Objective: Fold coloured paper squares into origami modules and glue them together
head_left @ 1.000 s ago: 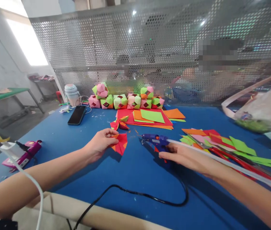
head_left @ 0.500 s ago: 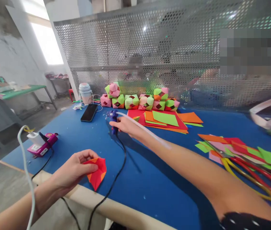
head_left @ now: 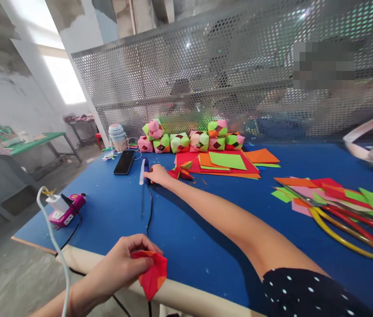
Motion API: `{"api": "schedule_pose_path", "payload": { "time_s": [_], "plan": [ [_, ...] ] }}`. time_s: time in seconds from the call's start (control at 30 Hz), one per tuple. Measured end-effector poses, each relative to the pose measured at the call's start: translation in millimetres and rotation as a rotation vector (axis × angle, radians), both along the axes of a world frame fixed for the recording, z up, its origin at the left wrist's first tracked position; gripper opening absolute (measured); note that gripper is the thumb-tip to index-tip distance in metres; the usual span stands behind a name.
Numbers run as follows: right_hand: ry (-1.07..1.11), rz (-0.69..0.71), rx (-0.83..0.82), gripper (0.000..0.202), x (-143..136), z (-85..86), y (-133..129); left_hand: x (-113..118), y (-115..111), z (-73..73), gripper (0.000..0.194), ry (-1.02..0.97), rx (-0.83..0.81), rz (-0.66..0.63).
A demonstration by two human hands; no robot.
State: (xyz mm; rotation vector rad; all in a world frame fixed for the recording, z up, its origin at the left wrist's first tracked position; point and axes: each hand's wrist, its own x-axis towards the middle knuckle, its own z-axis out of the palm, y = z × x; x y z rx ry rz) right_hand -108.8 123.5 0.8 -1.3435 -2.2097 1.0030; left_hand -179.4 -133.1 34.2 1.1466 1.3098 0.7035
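Observation:
Near the table's front edge, my left hand (head_left: pixel 125 264) pinches a folded red and orange paper piece (head_left: pixel 155 275) between thumb and fingers. My right hand (head_left: pixel 157 175) reaches far across the blue table, its fingers closed on a blue glue gun (head_left: pixel 146 167). A whitish glue stick (head_left: pixel 142 172) sticks out of the gun, and a black cord (head_left: pixel 150 207) runs from it towards the table's front edge. Just right of that hand lie small folded red and green paper pieces (head_left: pixel 184 171), partly covered by my forearm.
Several folded paper balls (head_left: pixel 179 142) line the back beside a perforated metal screen (head_left: pixel 160 70). Flat paper sheets (head_left: pixel 227 161) lie before them. At right are paper scraps with scissors (head_left: pixel 331 235). A phone (head_left: pixel 124 162), a bottle (head_left: pixel 117 137) and a purple power strip (head_left: pixel 67 210) occupy the left side.
The glue gun has been turned in my right hand; its stick now points down at the left instead of along my forearm. My left hand moved right and closer with the folded paper.

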Motion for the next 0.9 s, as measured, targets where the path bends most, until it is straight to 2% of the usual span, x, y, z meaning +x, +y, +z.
{"api": "schedule_pose_path", "payload": {
  "time_s": [0.1,0.23,0.33,0.43,0.57,0.7,0.83,0.9],
  "plan": [
    [-0.019,0.014,0.053,0.031,4,-1.5,-6,-1,0,-0.4,0.009,0.078,0.038,-0.029],
    [-0.002,0.017,0.172,0.032,15,-4.4,-20,-5,-2,5.2,0.008,0.213,0.096,-0.142],
    [0.037,0.041,0.281,0.031,32,-10.0,-39,-9,-3,10.7,0.013,0.321,0.121,-0.201],
    [0.070,0.122,0.382,0.019,57,-17.5,-65,-14,-4,15.6,0.019,0.430,0.146,-0.240],
    [0.075,0.299,0.515,0.012,91,-23.7,-101,-23,-7,20.2,0.021,0.565,0.164,-0.288],
    [0.051,0.507,0.611,0.013,115,-21.0,-136,-28,-6,23.2,0.020,0.676,0.185,-0.329],
    [0.019,0.901,0.903,0.018,121,-12.3,-171,-27,-2,30.1,0.019,0.742,0.199,-0.344],
    [0.008,0.990,0.983,0.020,117,-7.3,-185,-28,1,34.8,0.017,0.762,0.211,-0.334]
  ]
}}
